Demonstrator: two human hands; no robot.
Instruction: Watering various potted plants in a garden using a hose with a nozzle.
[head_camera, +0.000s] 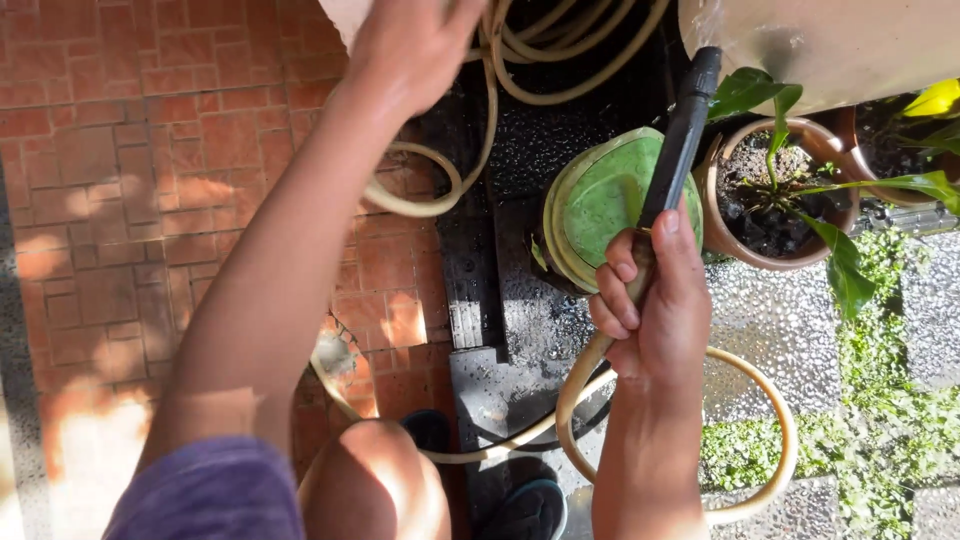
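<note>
Just below the green pot (610, 200): right hand (655, 310) clenched around the hose (580, 385) at its junction with the black nozzle (682, 135), thumb laid along the barrel, presumably for steadying aim. Nozzle long axis running up and slightly right, tip directed away from the body, toward the pale tank (850, 40) above the pot. Crosses the green pot's right edge. Right of the green pot: clay pot (725, 230) with a leafy plant. Up-left of the green pot: left hand (415, 45) raised at the hose coils (560, 50), probably gathering slack; finger state cannot be told, blurred. Hose looped on wet paving below.
</note>
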